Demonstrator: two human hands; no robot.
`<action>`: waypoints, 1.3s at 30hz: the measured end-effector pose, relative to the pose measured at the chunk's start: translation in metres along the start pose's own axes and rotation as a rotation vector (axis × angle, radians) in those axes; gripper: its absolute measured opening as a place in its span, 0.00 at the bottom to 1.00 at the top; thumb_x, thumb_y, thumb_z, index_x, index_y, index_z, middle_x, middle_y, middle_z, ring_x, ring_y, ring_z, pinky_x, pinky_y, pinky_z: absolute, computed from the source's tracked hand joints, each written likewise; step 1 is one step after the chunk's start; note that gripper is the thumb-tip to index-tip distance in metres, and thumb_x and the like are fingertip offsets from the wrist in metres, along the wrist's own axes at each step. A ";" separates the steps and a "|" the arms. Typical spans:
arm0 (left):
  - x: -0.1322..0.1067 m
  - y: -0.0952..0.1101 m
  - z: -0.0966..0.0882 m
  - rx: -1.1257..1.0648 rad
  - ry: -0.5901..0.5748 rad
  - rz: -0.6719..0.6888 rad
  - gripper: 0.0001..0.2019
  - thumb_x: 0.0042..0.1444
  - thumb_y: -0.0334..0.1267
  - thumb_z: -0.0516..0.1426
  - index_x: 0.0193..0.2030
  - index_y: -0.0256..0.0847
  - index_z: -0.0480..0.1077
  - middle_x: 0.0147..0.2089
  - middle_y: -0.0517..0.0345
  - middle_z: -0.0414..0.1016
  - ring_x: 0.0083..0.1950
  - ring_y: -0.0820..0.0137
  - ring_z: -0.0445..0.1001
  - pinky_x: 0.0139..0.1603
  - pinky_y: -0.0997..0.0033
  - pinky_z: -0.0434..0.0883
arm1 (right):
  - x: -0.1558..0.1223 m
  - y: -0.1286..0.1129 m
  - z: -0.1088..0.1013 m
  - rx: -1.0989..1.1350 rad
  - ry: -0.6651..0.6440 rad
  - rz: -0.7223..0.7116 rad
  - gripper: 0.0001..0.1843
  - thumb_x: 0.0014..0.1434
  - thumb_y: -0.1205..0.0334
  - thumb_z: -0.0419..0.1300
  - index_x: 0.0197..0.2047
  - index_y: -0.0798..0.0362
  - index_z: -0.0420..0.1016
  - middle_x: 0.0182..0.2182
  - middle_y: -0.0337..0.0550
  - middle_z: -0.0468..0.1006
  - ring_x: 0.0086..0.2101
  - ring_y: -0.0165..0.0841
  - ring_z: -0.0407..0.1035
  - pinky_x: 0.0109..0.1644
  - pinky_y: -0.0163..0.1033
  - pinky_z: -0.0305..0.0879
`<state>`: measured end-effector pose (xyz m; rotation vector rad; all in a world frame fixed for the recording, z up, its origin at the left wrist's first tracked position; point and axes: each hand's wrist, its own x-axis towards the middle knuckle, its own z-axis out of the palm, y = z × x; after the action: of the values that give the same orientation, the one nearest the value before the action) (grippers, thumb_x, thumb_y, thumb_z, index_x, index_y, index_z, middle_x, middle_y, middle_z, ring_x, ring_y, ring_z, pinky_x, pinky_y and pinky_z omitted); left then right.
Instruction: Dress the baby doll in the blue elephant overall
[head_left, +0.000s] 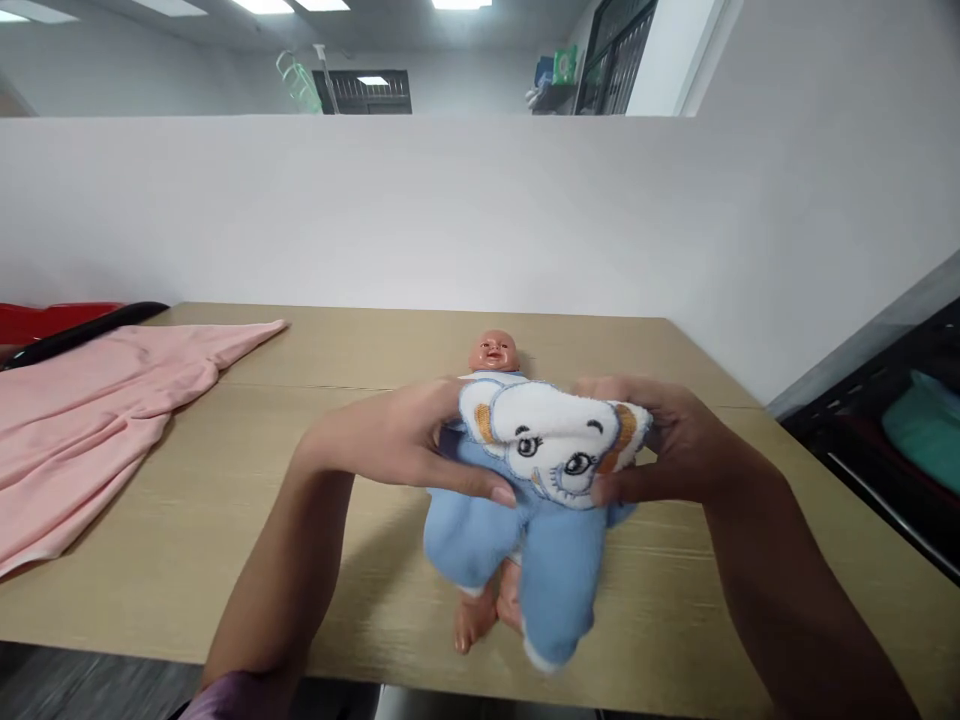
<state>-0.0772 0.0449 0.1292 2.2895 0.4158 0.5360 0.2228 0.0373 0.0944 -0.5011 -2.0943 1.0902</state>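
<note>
A baby doll (495, 351) lies on its back on the table, its head away from me and its bare feet near the front edge. Over its body I see a light blue garment (562, 580) with two legs and a white embroidered animal face on the folded-over upper part. My left hand (405, 435) grips the garment's left side, thumb across the front. On the opposite side my right hand (667, 440) pinches the cloth by the orange-and-white ear, thumb in front. Most fingers of both hands are behind the fabric. The doll's torso is largely covered.
A pink cloth (112, 420) is spread on the left of the brown table (315, 350), beside a red and black object (82, 320). A white wall (420, 210) rises behind. At the right stands a black rack (885, 440) with a green item (926, 425).
</note>
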 end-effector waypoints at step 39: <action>0.013 -0.100 -0.015 -0.381 -0.203 -0.018 0.18 0.67 0.52 0.65 0.35 0.38 0.79 0.32 0.53 0.82 0.34 0.66 0.80 0.42 0.70 0.82 | 0.025 0.048 0.015 0.094 -0.459 0.214 0.36 0.59 0.48 0.76 0.68 0.48 0.77 0.59 0.44 0.84 0.66 0.44 0.71 0.76 0.47 0.61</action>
<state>-0.0871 0.1267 0.0697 1.9461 0.2121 0.3357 0.1954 0.0715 0.0594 -0.4695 -2.4040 1.5373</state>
